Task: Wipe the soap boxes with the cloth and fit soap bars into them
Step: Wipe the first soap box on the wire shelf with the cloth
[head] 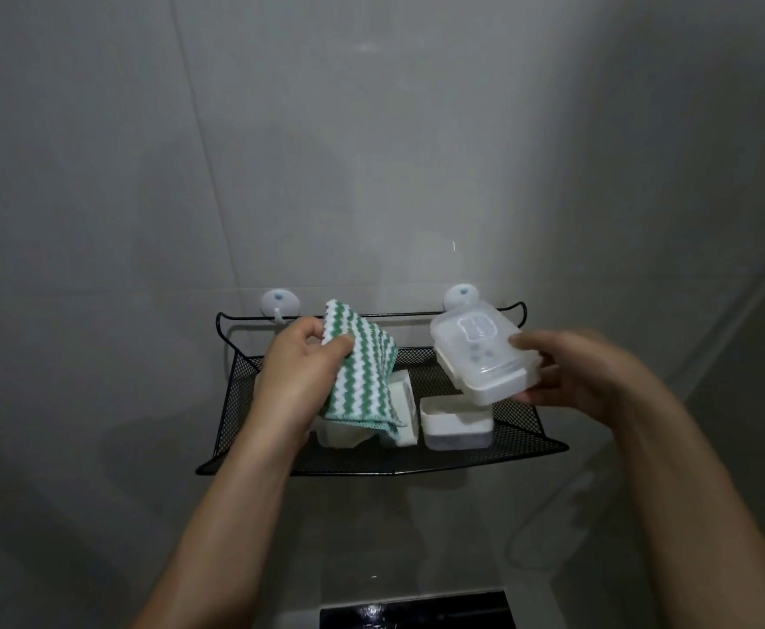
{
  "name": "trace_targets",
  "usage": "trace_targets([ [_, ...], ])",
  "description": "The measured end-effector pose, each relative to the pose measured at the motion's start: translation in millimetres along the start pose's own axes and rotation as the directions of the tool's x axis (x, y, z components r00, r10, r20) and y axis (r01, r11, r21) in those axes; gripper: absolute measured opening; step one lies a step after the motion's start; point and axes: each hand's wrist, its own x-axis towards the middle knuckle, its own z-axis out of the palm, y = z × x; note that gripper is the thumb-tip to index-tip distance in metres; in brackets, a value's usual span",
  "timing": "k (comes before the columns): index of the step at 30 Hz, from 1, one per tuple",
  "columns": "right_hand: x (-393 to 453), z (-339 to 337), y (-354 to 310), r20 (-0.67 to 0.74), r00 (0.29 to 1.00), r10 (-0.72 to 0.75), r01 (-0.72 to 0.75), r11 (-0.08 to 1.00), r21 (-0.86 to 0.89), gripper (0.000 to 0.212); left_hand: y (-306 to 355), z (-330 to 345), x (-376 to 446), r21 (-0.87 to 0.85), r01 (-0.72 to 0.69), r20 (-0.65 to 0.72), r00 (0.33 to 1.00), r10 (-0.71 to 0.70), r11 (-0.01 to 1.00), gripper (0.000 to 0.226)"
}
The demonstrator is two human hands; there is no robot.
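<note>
a pale tiled wall point(371, 152) carries a black mesh basket point(526, 429) on two hooks. above the basket, the left hand point(299, 370) clutches a green-and-white striped cloth point(362, 379); the right hand point(585, 379) grips a closed clear soap box point(480, 351). another soap box point(455, 424) lies in the basket.

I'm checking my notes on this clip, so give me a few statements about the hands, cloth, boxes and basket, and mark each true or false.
1. The left hand grips the cloth. True.
2. The right hand is empty. False: it holds a closed soap box.
3. The held box rests on the basket floor. False: it is lifted above it.
4. An open box sits in the basket. True.
5. The basket hangs from two wall hooks. True.
</note>
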Motion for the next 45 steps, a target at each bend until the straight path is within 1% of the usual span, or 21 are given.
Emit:
trace_targets([
  [4,-16.4,14.3,-10.9,0.15,0.984,-0.096,0.081,0.991,0.104,0.014,10.9,-0.6,-1.4,0.05,-0.154,-0.078,0.984,0.158,0.987,0.003],
  [6,-22.7,27.1,-14.4,0.228,0.966,-0.123,0.1,0.989,0.114,0.013,18.2,-2.9,-1.8,0.113,-0.222,-0.101,0.967,0.233,0.969,0.005],
  [7,-24.5,33.6,-15.5,0.259,0.957,-0.135,0.106,0.987,0.12,0.013,21.3,-4.3,-1.9,0.169,-0.274,-0.111,0.949,0.294,0.947,0.008],
  [8,-25.5,39.8,-16.2,0.284,0.948,-0.144,0.111,0.985,0.132,0.016,24.0,-5.6,-2.0,0.256,-0.338,-0.12,0.918,0.377,0.905,0.011],
  [10,-26.0,50.7,-16.7,0.321,0.934,-0.157,0.109,0.981,0.16,0.02,29.0,-7.1,-4.3,0.468,-0.435,-0.103,0.838,0.536,0.769,0.018],
  [11,-25.5,55.6,-16.9,0.335,0.928,-0.162,0.111,0.98,0.167,0.021,30.8,-6.4,-6.6,0.544,-0.455,-0.077,0.809,0.583,0.705,0.021],
  [12,-24.7,60.2,-16.7,0.346,0.923,-0.169,0.114,0.978,0.173,0.022,31.5,-5.2,-9.0,0.589,-0.466,-0.05,0.794,0.606,0.66,0.026],
  [13,-23.3,64.9,-16.6,0.353,0.919,-0.174,0.116,0.977,0.181,0.024,30.6,-3.4,-11.7,0.608,-0.477,-0.023,0.789,0.614,0.635,0.029],
  [15,-21.0,73.2,-15.9,0.342,0.923,-0.18,0.116,0.973,0.199,0.027,25.7,0.7,-17.4,0.614,-0.494,0.024,0.791,0.611,0.616,0.033],
  [18,-18.7,83.6,-13.0,0.324,0.926,-0.193,0.119,0.965,0.235,0.021,18.0,2.2,-26.4,0.602,-0.535,0.087,0.782,0.617,0.593,0.034],
  [20,-16.7,88.0,-10.0,0.31,0.93,-0.196,0.111,0.956,0.271,0.02,13.7,1.1,-31.9,0.582,-0.573,0.133,0.767,0.628,0.576,0.034],
  [23,-13.7,88.4,-6.9,0.313,0.928,-0.204,0.104,0.945,0.309,0.025,6.8,-0.4,-43.9,0.562,-0.618,0.184,0.741,0.646,0.549,0.033],
  [26,-12.3,84.5,-4.6,0.337,0.916,-0.22,0.116,0.946,0.302,0.038,-3.4,-1.1,-55.1,0.534,-0.667,0.236,0.708,0.666,0.52,0.035],
  [28,-12.1,82.7,-2.7,0.357,0.903,-0.238,0.14,0.95,0.279,0.04,-7.4,-2.9,-55.6,0.507,-0.68,0.249,0.704,0.665,0.53,0.035],
  [32,-11.8,81.4,-2.4,0.378,0.889,-0.26,0.171,0.952,0.253,0.04,0.5,-13.0,-35.6,0.464,-0.627,0.235,0.768,0.596,0.625,0.035],
  [35,-14.0,80.7,-3.5,0.398,0.876,-0.27,0.183,0.952,0.244,0.036,9.4,-23.6,-13.0,0.451,-0.624,0.212,0.769,0.603,0.638,0.028],
  [36,-14.7,81.2,-2.9,0.41,0.87,-0.275,0.188,0.952,0.24,0.035,11.6,-26.7,-6.5,0.429,-0.626,0.203,0.77,0.605,0.652,0.025],
  [38,-16.7,82.9,-1.4,0.432,0.856,-0.284,0.206,0.954,0.218,0.036,15.5,-31.7,2.1,0.386,-0.606,0.208,0.791,0.575,0.695,0.021],
  [41,-18.0,83.7,0.7,0.437,0.852,-0.289,0.239,0.957,0.166,0.043,20.2,-35.3,9.6,0.396,-0.608,0.289,0.794,0.536,0.688,0.017],
  [45,-16.1,86.4,3.0,0.437,0.855,-0.278,0.248,0.961,0.126,0.051,33.5,-35.2,18.2,0.314,-0.646,0.454,0.746,0.487,0.696,0.014],
])
